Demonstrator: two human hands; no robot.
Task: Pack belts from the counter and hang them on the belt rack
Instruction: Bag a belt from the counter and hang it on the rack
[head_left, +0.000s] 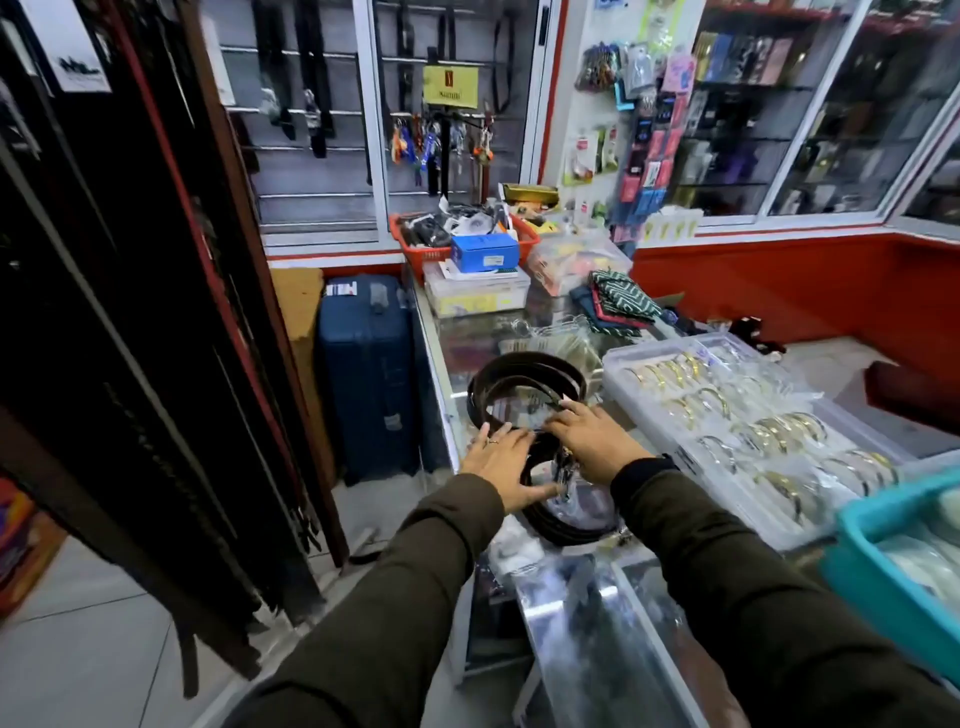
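Dark coiled belts (524, 376) lie in loops on the glass counter (597, 613), in the middle of the head view. My left hand (501, 460) rests flat on the near left part of the loops, fingers spread. My right hand (592, 441) presses on the belts just to the right, fingers on the leather near a metal buckle (563, 475). A nearer coil (561, 525) sits under and below both hands. The belt rack (156, 338) stands at the left, hung with many dark belts.
A clear tray of bangles (737, 415) sits right of the belts, a teal basket (893, 551) at the near right. Boxes and a red basket (415, 249) crowd the counter's far end. A blue suitcase (363, 374) stands on the floor beside the counter.
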